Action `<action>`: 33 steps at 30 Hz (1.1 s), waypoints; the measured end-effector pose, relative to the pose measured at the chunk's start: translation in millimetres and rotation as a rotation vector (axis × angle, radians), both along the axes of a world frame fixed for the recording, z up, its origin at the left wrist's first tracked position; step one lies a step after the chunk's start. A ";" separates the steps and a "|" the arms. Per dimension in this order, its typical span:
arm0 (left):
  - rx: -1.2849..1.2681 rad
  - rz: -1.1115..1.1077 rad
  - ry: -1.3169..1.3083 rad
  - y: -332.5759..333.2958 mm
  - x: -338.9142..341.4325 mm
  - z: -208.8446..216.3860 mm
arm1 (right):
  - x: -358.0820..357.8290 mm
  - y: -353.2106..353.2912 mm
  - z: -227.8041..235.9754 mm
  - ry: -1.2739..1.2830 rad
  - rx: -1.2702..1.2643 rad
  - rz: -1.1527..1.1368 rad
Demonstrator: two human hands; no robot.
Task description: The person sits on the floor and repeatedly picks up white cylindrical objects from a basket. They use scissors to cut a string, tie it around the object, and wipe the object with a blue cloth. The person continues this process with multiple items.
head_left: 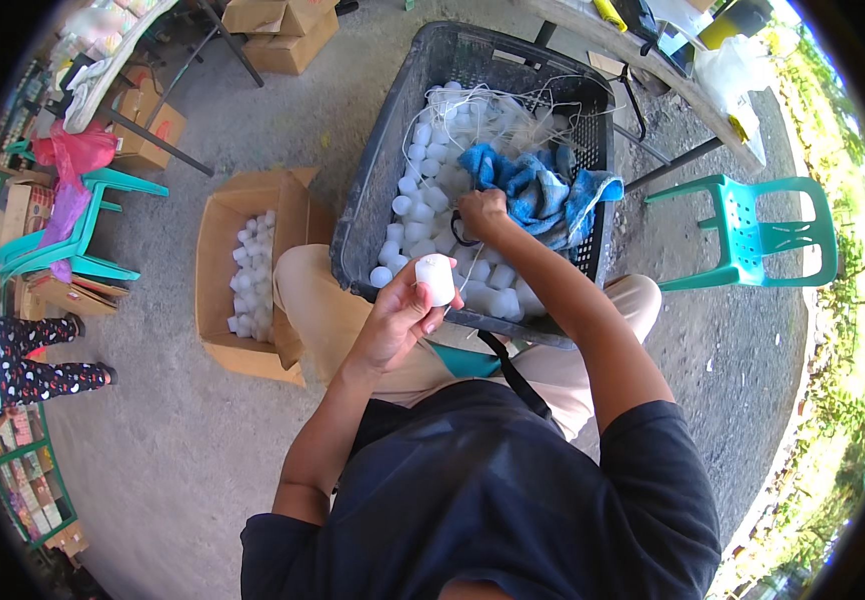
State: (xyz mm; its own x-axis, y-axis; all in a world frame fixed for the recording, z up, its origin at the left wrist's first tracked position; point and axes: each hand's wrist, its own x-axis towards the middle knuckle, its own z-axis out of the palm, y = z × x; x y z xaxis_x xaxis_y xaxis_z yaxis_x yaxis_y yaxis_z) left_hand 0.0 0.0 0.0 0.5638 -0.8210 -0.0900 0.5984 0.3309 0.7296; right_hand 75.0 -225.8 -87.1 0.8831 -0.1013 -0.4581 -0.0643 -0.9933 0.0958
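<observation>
In my left hand (393, 325), a short white candle (435, 280) is gripped between thumb and fingers, just over the near edge of a black plastic crate (378, 165). A thin white strand hangs beside it. My right hand (484, 215) is closed inside the crate's space, next to a blue and white cloth (543, 195). A black loop (463, 230), which looks like a scissors handle, shows at its fingers; the blades are hidden. Many similar white candles (433, 170) fill the crate, with loose white wick strands (493, 105) tangled on top at the far side.
Left of my knee stands an open cardboard box (228, 345) with more white candles. Green plastic chairs (753, 235) stand at right and left. A table (673, 90) is at the far right, and further cardboard boxes (288, 45) lie behind. Another person's legs (38, 355) show at far left.
</observation>
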 end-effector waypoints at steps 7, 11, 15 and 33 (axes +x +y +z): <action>0.212 0.111 -0.277 -0.8 10.4 7.5 | -46.5 -61.5 97.5 0.262 1.548 -0.603; 0.337 0.128 -0.546 -19.4 12.4 7.2 | -108.7 -25.8 163.1 -0.305 2.002 -0.539; 0.424 0.100 -0.691 -35.9 20.6 9.2 | -122.7 -16.3 179.5 -0.863 1.832 -0.393; 0.289 -0.146 -0.515 -37.5 15.5 26.7 | -163.9 -11.0 162.4 -0.691 1.501 -0.191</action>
